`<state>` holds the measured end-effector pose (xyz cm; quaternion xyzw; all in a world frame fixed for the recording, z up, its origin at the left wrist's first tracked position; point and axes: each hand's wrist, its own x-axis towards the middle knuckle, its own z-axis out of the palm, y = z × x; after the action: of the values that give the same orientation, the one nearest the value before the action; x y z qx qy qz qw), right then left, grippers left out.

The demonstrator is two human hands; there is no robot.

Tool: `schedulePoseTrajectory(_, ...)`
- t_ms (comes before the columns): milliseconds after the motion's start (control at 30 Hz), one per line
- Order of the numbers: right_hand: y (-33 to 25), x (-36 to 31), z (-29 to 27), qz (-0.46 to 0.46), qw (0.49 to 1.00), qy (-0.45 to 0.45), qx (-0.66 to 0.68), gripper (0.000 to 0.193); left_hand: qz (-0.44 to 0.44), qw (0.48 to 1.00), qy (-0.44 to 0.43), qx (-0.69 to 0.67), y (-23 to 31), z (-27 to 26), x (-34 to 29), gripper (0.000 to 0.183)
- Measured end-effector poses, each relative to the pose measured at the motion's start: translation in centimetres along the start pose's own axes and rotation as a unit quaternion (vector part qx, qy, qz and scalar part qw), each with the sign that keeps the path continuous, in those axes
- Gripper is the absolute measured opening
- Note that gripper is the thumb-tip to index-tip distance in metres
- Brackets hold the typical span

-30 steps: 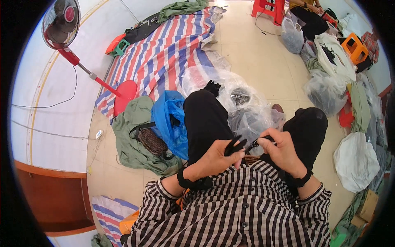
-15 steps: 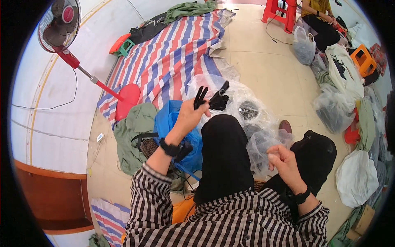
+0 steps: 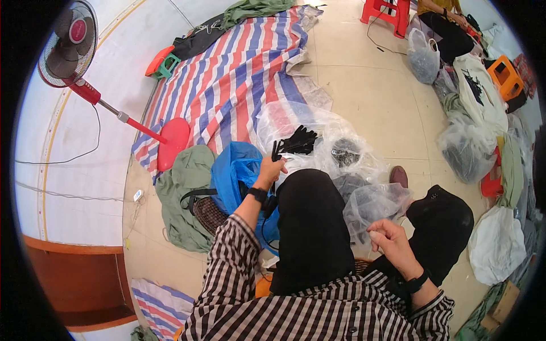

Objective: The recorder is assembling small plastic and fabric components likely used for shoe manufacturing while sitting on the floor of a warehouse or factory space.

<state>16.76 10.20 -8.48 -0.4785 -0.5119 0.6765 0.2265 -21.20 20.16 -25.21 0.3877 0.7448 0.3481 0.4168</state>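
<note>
My left hand (image 3: pixel 271 170) is closed around a narrow black strip (image 3: pixel 276 150) that sticks up past its fingers. Just beyond it, a bundle of black finger-like strips (image 3: pixel 299 141) lies on clear plastic (image 3: pixel 278 116). Over my thigh, my right hand (image 3: pixel 392 241) has its thumb and fingertips pinched together; whatever may be in the pinch is too small to make out. Beside that hand sits a translucent plastic bag (image 3: pixel 375 206). An open blue plastic bag (image 3: pixel 230 165) stands under my left wrist, with dark things partly visible inside.
A striped tarp (image 3: pixel 227 74) covers the floor ahead, with a red-based standing fan (image 3: pixel 173 145) at left. Green cloth (image 3: pixel 182 193) lies beside the blue bag. Filled bags (image 3: pixel 466 150) and an orange stool (image 3: pixel 505 78) line the right. Another person (image 3: pixel 446 28) sits at far right.
My left hand has come down and slightly right, bringing the black strip beside the bundle, which now lies flatter. My right hand is lower in view, its fingers more tightly pinched.
</note>
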Motion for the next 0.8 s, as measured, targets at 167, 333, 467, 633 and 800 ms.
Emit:
schedulePoseTrajectory(167,0.3,0.4,0.4,-0.021,0.999,-0.036,0.025,0.009,0.002,0.971,-0.108,-0.215,8.4,-4.7,-7.9,0.025)
schedulePoseTrajectory(333,-1.3,-0.9,1.3,-0.069,0.995,-0.067,0.017,0.009,0.07,0.924,-0.192,-0.324,15.1,-7.4,-14.4,0.041)
schedulePoseTrajectory(467,-2.8,-2.5,1.6,-0.094,0.993,-0.077,-0.007,0.01,0.081,0.848,-0.326,-0.41,18.3,-5.2,-19.9,0.043)
schedulePoseTrajectory(633,-5.7,-4.2,1.7,-0.198,0.979,-0.035,-0.036,0.011,0.053,0.803,-0.41,-0.429,19.3,-0.8,-25.8,0.049)
schedulePoseTrajectory(800,-8.0,-4.8,1.7,-0.317,0.945,0.025,-0.075,0.015,0.029,0.831,-0.45,-0.327,19.0,2.0,-27.8,0.04)
